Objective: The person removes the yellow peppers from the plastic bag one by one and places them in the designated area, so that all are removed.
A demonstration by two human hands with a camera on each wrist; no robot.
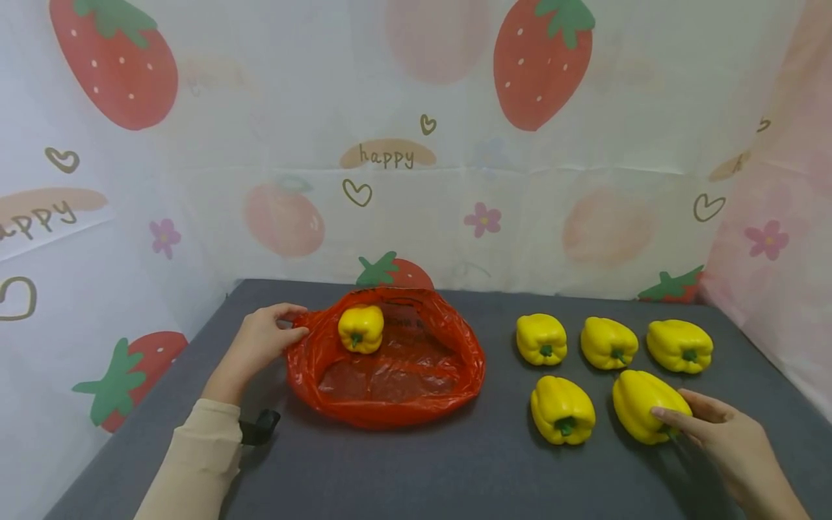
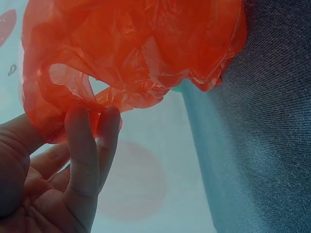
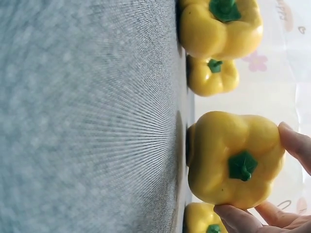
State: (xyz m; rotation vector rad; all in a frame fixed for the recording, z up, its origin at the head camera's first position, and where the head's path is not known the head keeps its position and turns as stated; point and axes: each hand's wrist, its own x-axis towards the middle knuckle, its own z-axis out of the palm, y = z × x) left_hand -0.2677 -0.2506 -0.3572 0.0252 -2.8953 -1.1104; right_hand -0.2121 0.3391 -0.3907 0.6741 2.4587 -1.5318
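My left hand (image 1: pixel 263 341) pinches the left edge of a red plastic bag (image 1: pixel 390 413) that lies with its mouth spread wide. In the left wrist view, the fingers (image 2: pixel 82 150) hold the bag (image 2: pixel 146 43) near a hole in the film. Inside the bag, toward its back left, sits one yellow bell pepper (image 1: pixel 360 328). On the right side, my right hand (image 1: pixel 728 430) grips another yellow bell pepper (image 1: pixel 646 406) between thumb and fingers. The right wrist view shows this pepper (image 3: pixel 233 160) with its green stem facing the camera.
Several more yellow bell peppers stand on the dark grey table (image 1: pixel 494 477): a front one (image 1: pixel 562 410) left of the held pepper, and a back row with a left (image 1: pixel 541 339), a middle (image 1: pixel 608 343) and a right pepper (image 1: pixel 679 347). A strawberry-printed cloth (image 1: pixel 416 94) encloses the table.
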